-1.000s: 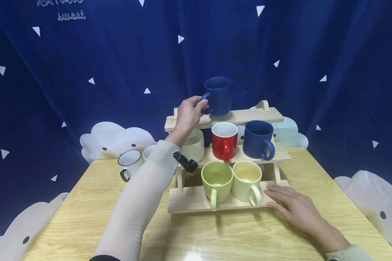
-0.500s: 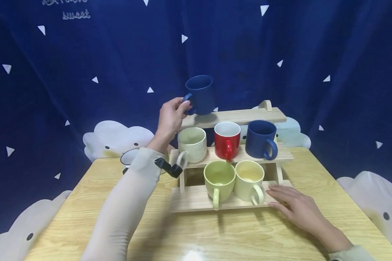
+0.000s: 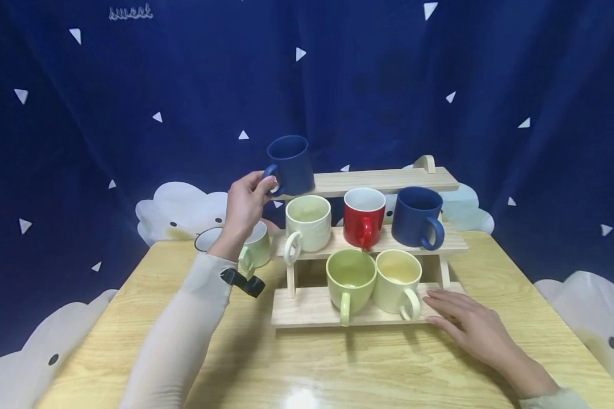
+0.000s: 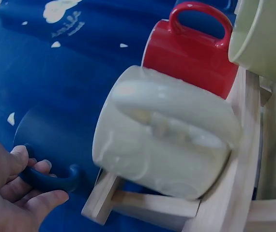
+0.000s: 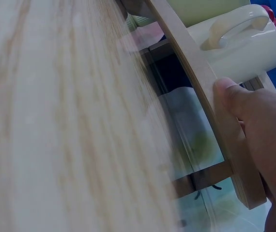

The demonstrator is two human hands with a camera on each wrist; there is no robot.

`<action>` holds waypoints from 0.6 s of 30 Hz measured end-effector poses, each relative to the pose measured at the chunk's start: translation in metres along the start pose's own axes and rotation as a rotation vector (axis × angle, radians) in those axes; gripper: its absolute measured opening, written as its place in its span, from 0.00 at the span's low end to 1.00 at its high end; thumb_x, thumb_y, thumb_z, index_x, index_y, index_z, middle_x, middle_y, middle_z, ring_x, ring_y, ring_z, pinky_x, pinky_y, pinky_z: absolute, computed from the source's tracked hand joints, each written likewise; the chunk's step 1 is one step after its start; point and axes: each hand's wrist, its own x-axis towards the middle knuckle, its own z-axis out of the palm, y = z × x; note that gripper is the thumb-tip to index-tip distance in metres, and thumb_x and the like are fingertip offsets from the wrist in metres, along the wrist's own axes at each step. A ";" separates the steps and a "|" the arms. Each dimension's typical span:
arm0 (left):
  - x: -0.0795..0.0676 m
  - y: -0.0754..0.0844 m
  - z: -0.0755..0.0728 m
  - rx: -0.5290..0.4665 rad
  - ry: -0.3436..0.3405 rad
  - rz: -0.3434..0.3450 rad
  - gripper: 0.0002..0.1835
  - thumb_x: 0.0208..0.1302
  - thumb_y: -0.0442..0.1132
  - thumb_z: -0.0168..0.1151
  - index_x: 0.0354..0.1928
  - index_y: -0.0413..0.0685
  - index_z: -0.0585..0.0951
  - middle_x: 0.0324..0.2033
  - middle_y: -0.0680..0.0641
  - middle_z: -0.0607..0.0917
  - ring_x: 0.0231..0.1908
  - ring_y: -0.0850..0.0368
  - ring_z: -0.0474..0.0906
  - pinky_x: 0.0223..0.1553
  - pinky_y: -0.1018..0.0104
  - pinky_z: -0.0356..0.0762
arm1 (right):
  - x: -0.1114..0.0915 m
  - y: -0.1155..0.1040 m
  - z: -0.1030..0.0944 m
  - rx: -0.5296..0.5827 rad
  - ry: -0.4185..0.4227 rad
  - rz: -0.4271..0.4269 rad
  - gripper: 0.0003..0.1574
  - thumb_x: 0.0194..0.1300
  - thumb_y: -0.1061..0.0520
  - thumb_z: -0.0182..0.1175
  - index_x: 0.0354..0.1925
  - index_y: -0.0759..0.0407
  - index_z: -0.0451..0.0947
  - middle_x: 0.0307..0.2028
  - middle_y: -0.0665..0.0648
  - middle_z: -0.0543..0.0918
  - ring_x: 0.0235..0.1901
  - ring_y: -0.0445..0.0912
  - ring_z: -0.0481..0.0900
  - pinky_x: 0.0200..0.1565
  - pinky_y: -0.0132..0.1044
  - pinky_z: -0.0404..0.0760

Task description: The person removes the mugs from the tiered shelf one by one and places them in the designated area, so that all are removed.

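Note:
My left hand (image 3: 248, 204) pinches the handle of a dark blue mug (image 3: 293, 166) between thumb and fingers, at the left end of the top shelf (image 3: 384, 180). The mug stands upright, its base right at the shelf's surface. In the left wrist view, the fingers curl through the handle of that blue mug (image 4: 55, 145). My right hand (image 3: 473, 324) rests with extended fingers on the right end of the bottom shelf (image 3: 307, 309). In the right wrist view, the thumb of my right hand (image 5: 261, 128) lies along the shelf's edge, close to a cream mug (image 5: 247, 46).
On the middle shelf stand a whitish mug (image 3: 309, 221), a red mug (image 3: 362, 227) and another blue mug (image 3: 417, 216). The bottom shelf bears a green mug (image 3: 350, 281) and a pale yellow mug (image 3: 396, 281). A ribbed mug (image 3: 258, 244) and a black-rimmed mug (image 3: 207, 240) are on the table behind my left arm.
My left hand has carried the blue mug leftward along the top shelf and lowered it at the left end. The whitish mug has come into full view. The right hand stays put.

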 end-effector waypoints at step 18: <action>-0.007 -0.008 -0.040 -0.050 0.060 -0.009 0.16 0.71 0.39 0.58 0.53 0.33 0.80 0.42 0.37 0.84 0.48 0.50 0.82 0.50 0.66 0.80 | 0.000 0.002 0.003 -0.014 0.007 -0.006 0.30 0.52 0.46 0.74 0.55 0.43 0.82 0.57 0.47 0.81 0.57 0.48 0.77 0.53 0.33 0.71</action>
